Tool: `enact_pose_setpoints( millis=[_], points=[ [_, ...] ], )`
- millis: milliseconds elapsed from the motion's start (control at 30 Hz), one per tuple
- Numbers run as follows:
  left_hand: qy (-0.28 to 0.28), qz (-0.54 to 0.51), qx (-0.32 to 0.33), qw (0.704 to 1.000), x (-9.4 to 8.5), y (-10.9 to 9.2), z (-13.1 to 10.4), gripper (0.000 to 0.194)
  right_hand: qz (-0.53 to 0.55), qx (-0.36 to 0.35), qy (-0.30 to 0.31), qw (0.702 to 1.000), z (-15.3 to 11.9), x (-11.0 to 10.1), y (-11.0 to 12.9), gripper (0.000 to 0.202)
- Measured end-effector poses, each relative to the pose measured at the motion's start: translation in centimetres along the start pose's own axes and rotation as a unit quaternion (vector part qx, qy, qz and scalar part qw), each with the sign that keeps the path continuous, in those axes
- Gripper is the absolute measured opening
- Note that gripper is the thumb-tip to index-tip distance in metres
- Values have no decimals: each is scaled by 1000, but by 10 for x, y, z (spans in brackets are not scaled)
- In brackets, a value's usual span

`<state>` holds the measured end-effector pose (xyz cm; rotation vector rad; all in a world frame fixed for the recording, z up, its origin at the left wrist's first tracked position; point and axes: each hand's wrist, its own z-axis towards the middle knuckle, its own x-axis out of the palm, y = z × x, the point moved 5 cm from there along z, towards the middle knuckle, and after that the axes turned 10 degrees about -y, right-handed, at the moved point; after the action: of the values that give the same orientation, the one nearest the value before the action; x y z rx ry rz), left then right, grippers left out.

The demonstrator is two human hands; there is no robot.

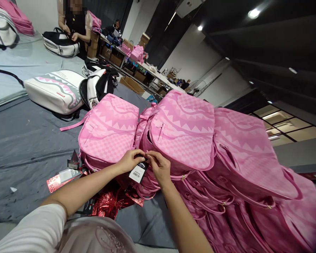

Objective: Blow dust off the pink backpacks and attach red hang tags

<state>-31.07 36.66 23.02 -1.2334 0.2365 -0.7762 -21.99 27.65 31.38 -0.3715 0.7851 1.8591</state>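
Both hands meet at the top end of a black hang tag (pixel 138 171) with a white barcode label. My left hand (pixel 133 160) pinches at the tag's upper edge. Close beside it, my right hand (pixel 159 167) has its thumb and fingers pressed together on something too small to make out, perhaps hidden by the fingertips. The tag hangs against a pink backpack (pixel 110 128) on the left and another pink backpack (pixel 184 130) on the right, both lying flat with shark-teeth patterns.
More pink backpacks (pixel 247 151) are piled at the right. Red foil tags (pixel 110 203) and black tags (pixel 73 162) lie near my left arm. A white backpack (pixel 55 89) rests farther back. Across the table, a person (pixel 76 28) handles a black-and-white bag (pixel 60 44).
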Motion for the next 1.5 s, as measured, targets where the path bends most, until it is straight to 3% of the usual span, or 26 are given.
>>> enact_pose_setpoints(
  millis=[133,300,433,500,567,633,733,800,867,967,1100,1233,1367,1500],
  points=[
    [0,31,35,999,2,9,-12,21,-6,-50,24,998,2,0,-2,13],
    [-53,86,134,986,-2,7,-13,15,-40,-96,71,992,-2,2,-4,31],
    [-81,251,271,926,0,-12,-21,15,-108,-77,154,979,0,2,-6,45],
    [-77,295,287,908,1,-18,-26,17,-92,-55,182,977,1,0,-6,48],
    [-88,280,259,920,0,-21,-26,19,-44,-23,196,979,1,0,-7,47],
    [-99,203,205,952,-4,-20,-19,18,0,32,188,982,2,-1,-11,40],
    [-75,30,64,995,-5,-5,-2,21,70,173,160,969,0,0,-22,20],
    [-50,-54,-24,997,-3,6,6,25,129,252,150,947,-1,2,-26,13],
    [-36,-88,-55,994,-2,11,10,26,163,276,156,934,0,3,-24,13],
    [-14,-31,2,999,-3,7,8,18,118,229,174,950,3,2,-16,15],
    [15,116,102,988,-6,-1,1,16,-30,90,179,979,3,2,-5,17],
    [24,190,121,974,-7,-5,-1,19,-84,32,187,978,-1,5,-2,20],
    [50,262,136,954,-4,-6,-2,19,-153,7,228,961,-3,6,-1,22],
    [84,373,171,908,2,-4,-2,15,-280,-29,286,916,-3,9,4,18]
  ],
)
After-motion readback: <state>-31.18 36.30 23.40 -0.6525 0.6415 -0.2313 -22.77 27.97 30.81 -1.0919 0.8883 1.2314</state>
